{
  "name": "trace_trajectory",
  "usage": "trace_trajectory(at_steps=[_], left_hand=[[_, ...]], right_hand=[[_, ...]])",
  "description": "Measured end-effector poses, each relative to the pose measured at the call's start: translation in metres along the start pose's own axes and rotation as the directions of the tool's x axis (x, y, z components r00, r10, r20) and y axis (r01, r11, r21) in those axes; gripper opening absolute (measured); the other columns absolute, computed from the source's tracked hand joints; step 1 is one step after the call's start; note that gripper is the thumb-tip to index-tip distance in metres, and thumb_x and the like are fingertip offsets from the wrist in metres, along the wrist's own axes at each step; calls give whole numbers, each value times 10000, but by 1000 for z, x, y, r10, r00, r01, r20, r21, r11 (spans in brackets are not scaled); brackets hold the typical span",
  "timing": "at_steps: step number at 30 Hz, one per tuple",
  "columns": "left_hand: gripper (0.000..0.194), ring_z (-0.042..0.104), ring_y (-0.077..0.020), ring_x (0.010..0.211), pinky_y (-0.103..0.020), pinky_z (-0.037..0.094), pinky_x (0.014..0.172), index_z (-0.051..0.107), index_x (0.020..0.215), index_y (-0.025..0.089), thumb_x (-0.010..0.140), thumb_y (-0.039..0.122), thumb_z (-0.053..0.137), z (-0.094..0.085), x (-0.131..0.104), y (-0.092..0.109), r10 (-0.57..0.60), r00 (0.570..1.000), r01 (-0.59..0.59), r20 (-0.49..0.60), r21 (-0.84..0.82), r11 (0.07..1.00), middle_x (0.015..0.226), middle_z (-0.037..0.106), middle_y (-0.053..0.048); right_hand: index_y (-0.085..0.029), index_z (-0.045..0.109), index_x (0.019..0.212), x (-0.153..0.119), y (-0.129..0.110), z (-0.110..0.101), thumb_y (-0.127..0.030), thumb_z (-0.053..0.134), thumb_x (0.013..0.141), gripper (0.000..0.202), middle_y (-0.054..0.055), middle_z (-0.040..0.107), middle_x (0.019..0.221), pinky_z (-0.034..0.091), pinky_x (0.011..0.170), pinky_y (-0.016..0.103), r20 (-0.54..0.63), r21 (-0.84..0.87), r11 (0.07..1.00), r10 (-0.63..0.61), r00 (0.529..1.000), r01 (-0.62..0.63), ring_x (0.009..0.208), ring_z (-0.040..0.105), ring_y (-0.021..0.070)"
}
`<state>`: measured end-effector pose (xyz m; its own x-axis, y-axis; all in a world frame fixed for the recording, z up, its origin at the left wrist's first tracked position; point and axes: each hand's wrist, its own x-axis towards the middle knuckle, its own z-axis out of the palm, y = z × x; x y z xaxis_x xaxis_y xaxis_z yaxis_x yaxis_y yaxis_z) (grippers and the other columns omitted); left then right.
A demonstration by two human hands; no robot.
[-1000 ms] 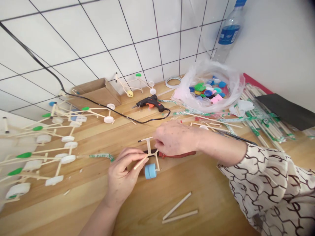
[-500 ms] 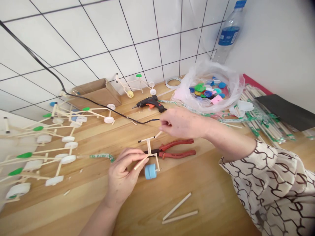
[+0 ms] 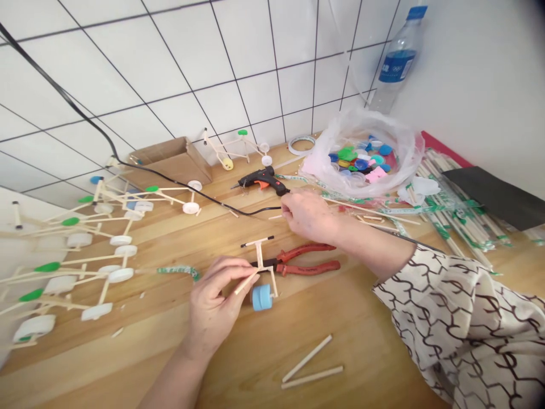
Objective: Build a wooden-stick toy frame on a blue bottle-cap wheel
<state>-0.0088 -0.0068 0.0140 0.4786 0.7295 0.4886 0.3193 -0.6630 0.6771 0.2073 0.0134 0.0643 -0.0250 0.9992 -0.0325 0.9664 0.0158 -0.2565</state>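
My left hand (image 3: pixel 218 300) pinches the stick frame (image 3: pixel 259 254) with its blue wheels (image 3: pixel 261 297) mid-scene, red-handled pliers (image 3: pixel 309 268) extending right, while my right hand (image 3: pixel 310 216), fingers curled around I can't tell what, is near the far glue gun (image 3: pixel 261 179).

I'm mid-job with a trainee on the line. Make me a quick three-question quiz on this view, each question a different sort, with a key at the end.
1. Open question: What does the left hand hold?
2. True or false: The metal pliers with red handles lie with their handles pointing toward the person's right.
3. Count: How many loose, pale wooden sticks lie on the table between the left forearm and the patterned sleeve?

Key:
1. A frame of pale wooden sticks.
2. True.
3. Two.
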Motion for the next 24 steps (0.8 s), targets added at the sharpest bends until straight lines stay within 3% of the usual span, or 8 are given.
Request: trace_trajectory(at_steps=[6,15,24], left_hand=[[70,627,-142,730,-270,514,666,675,753,204,763,137,657,0,0,1,-14,1000,14,6,22,1000,786,661,-14],[57,634,-150,727,-279,523,663,678,776,206,762,155,659,0,0,0,-8,1000,8,1,48,999,779,669,-16],[43,632,-155,731,-286,523,663,676,774,202,766,165,655,0,1,1,-20,1000,20,8,48,999,776,672,-23]], right_hand=[[-101,674,918,0,-3,7,-127,507,811,200,166,700,962,485,746,320,112,11,999,33,993,-34,927,650,273],[-102,668,915,-2,-6,6,-131,506,808,197,163,705,910,490,718,340,128,-11,1000,-15,992,17,893,658,287],[-156,662,830,-11,-12,3,-152,521,789,147,77,695,813,397,650,257,58,147,978,-159,986,149,779,611,180]])
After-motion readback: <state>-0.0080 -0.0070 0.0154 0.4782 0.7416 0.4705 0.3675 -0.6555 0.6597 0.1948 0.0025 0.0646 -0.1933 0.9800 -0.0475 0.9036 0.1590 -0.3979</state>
